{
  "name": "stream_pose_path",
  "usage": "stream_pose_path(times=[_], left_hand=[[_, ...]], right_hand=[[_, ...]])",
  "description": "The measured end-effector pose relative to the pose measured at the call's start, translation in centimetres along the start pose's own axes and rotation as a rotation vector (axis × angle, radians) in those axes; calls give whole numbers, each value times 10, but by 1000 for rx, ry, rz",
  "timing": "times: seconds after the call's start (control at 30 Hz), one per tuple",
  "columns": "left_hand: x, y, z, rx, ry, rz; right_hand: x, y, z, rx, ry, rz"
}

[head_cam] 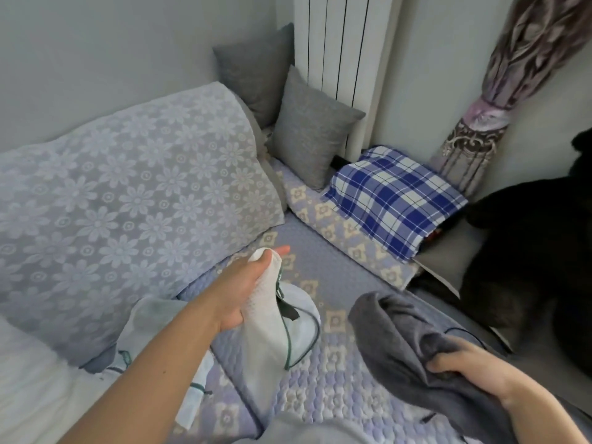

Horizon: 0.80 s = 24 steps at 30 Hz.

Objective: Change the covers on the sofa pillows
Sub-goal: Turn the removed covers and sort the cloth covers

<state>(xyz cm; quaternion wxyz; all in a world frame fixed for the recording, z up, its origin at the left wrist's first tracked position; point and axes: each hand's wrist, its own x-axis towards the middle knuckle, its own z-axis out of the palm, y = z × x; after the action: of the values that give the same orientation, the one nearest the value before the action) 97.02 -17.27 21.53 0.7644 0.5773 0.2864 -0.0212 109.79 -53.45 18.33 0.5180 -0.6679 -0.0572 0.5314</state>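
The left hand (246,290) gripped the white mesh cover (266,341) above the sofa seat (336,274), while the right hand (467,363) clutched the bunched grey cover (403,331), probably keeping the two apart; grey pillows (310,129) waited in the corner.

Soft, dim, cool daylight filled the room, with no glare and only faint shadows. The wide lens bent the radiator (339,59) at twelve o'clock. A dark mass (525,251) at three o'clock lacked detail. Edges were slightly blurred.

White mesh cover (262,318) in the left hand (246,283), grey cover (403,341) in the right hand (471,363), above the sofa (336,261).
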Motion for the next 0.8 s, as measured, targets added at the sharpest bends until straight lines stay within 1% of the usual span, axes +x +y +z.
stream_pose_path(times=[0.07,0.1,0.13,0.17,0.23,0.27,0.3,0.37,0.47,0.53,0.6,0.7,0.77,0.8], left_hand=[[-8,3,3,67,40,32],[-10,3,2,103,60,37],[-10,4,2,138,72,39],[-12,6,7,165,91,43],[-14,9,15,176,97,77],[-14,9,17,171,90,95],[-18,12,22,187,84,112],[-19,11,21,183,91,120],[-24,11,6,199,106,93],[-28,11,-3,221,100,63],[-30,14,-2,214,89,60],[-34,21,9,276,81,95],[-35,22,16,311,62,103],[-35,22,20,337,43,109]], right_hand=[[10,-10,-1,-149,85,-53],[13,-19,10,-178,73,-111],[17,-25,22,-269,32,-167],[22,-30,35,-363,-31,-183],[39,-32,81,-511,-149,-156],[49,-29,103,-532,-161,-133],[57,-24,124,-496,-157,-123],[64,-13,152,-280,-60,-65],[58,-10,153,150,219,24],[48,-16,144,321,295,40],[38,-22,141,408,281,50],[33,-25,149,467,228,35],[29,-26,157,451,222,-24],[28,-25,159,425,244,-76]])
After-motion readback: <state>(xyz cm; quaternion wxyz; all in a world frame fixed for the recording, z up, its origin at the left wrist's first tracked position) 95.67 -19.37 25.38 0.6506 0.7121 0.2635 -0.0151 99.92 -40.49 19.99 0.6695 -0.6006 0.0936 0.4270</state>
